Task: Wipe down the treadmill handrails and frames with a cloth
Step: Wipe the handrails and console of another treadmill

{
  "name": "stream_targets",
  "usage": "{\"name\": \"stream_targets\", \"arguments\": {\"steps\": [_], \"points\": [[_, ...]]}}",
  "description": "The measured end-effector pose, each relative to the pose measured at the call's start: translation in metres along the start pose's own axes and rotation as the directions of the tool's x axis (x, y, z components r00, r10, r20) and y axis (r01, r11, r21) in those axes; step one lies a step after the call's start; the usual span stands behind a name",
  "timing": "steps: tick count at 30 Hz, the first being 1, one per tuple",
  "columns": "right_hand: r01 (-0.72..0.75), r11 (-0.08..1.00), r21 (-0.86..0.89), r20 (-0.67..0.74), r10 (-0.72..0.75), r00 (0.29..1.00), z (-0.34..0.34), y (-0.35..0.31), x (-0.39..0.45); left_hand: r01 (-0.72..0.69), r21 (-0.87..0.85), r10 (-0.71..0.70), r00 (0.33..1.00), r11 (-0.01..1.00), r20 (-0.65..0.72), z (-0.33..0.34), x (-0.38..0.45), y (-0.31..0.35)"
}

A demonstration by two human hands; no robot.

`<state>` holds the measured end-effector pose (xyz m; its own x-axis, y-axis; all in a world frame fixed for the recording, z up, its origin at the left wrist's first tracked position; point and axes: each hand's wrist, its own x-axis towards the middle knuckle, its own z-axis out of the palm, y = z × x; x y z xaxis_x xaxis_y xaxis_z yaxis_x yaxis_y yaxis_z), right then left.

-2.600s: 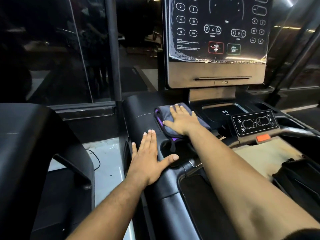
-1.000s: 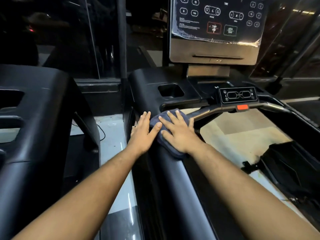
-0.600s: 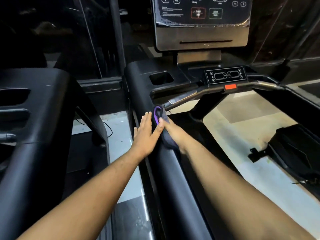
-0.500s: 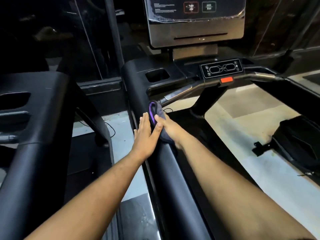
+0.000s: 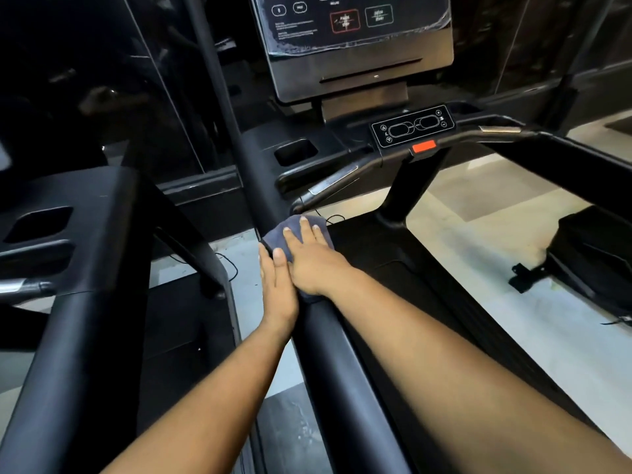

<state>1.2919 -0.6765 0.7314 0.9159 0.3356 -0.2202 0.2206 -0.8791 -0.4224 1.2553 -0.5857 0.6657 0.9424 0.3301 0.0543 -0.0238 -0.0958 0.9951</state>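
A dark grey cloth (image 5: 289, 231) lies over the top of the treadmill's black left handrail (image 5: 337, 364), which runs from the console down toward me. My right hand (image 5: 313, 260) presses flat on the cloth with straight fingers. My left hand (image 5: 277, 289) lies flat along the rail's left side, its fingertips touching the cloth's near edge. Most of the cloth is hidden under my right hand.
The console (image 5: 355, 39) and a small control panel (image 5: 413, 126) with an orange stop tab (image 5: 423, 146) stand ahead. A cup recess (image 5: 295, 151) sits left of them. A second treadmill's black frame (image 5: 78, 268) stands at left. The belt deck (image 5: 393, 268) lies at right.
Both hands and the cloth have slid down the left rail from the console tray toward me. My right hand, turned over the rail's inner side half a second ago, now lies flat on top.
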Motion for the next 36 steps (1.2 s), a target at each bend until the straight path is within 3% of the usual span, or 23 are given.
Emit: {"name": "stream_targets", "arguments": {"steps": [5, 12, 19, 26, 31, 34, 36], "points": [[0.083, 0.996, 0.023, -0.069, -0.081, 0.994, 0.023, 0.02, -0.05, 0.011, -0.082, -0.009, 1.0, 0.997, 0.021, 0.002, -0.008, -0.002], [0.045, 0.977, 0.207, -0.077, -0.03, 0.997, 0.006, 0.016, -0.008, -0.04, 0.037, 0.038, 0.998, 0.999, 0.04, 0.006, -0.004, 0.001], [0.088, 0.996, -0.023, -0.1, -0.09, 0.991, 0.041, 0.027, -0.134, 0.086, -0.238, -0.065, 0.993, 0.968, 0.095, -0.006, -0.075, -0.005], [0.093, 0.987, -0.133, 0.006, -0.093, 0.996, 0.029, 0.012, -0.122, 0.184, -0.129, -0.175, 0.981, 0.974, 0.081, -0.027, -0.161, -0.012], [0.235, 0.963, -0.134, -0.07, -0.245, 0.967, 0.056, 0.039, -0.22, 0.129, -0.103, -0.122, 0.99, 0.986, 0.075, -0.024, -0.213, 0.01], [0.216, 0.97, -0.116, -0.066, -0.224, 0.972, 0.066, 0.045, -0.264, 0.142, -0.109, -0.133, 0.987, 0.984, 0.089, -0.02, -0.227, 0.019], [0.175, 0.965, -0.197, -0.072, -0.193, 0.979, 0.065, 0.041, -0.276, 0.132, -0.064, -0.124, 0.985, 0.989, 0.119, -0.017, -0.231, 0.022]]}}
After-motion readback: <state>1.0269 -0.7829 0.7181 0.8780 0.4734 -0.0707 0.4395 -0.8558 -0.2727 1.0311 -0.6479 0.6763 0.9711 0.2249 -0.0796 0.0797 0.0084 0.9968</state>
